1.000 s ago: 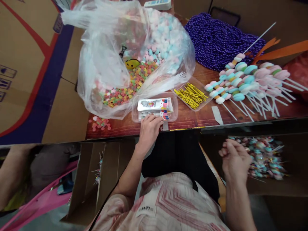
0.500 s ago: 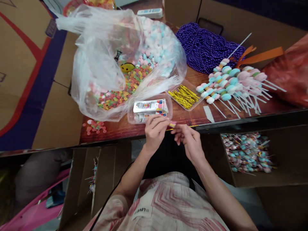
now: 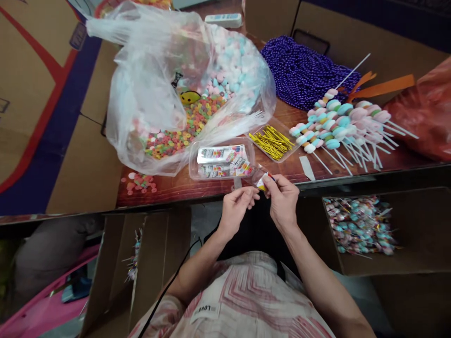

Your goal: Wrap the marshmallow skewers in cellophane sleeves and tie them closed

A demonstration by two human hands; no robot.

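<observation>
Surface (image 3: 183, 190): reddish brown, wood-patterned. Landmark is the clear tub (image 3: 192, 164), near the front edge, with printed sachets (image 3: 217, 154) inside. Left of tub: loose ring sweets (image 3: 139, 183) and a large carton (image 3: 52, 188). Far behind it, a white device (image 3: 223, 20).

Containers: behind the tub, a big clear bag (image 3: 123, 103) of coloured rings and pastel puffs. Just right of the tub, a shallow tray (image 3: 295, 149) with gold ties (image 3: 273, 142). Farther right, sweet skewers (image 3: 338, 124) in a heap, purple beads (image 3: 306, 75) behind them, a red bag (image 3: 426, 112) beyond. Below and right of tub, an open box (image 3: 416, 225) of wrapped skewers; below and left, another box (image 3: 116, 263) with a few.

In front of tub, right side: a printed wrapper (image 3: 262, 180), pinched in the right hand's (image 3: 283, 202) fingers. Left hand (image 3: 237, 209) beside it, fingers curled; grip cannot be told.

Writing: shirt patch (image 3: 205, 310) reads "LOVE", upside down; sachet print too small to read. Smiley (image 3: 190, 97) in clear bag.
</observation>
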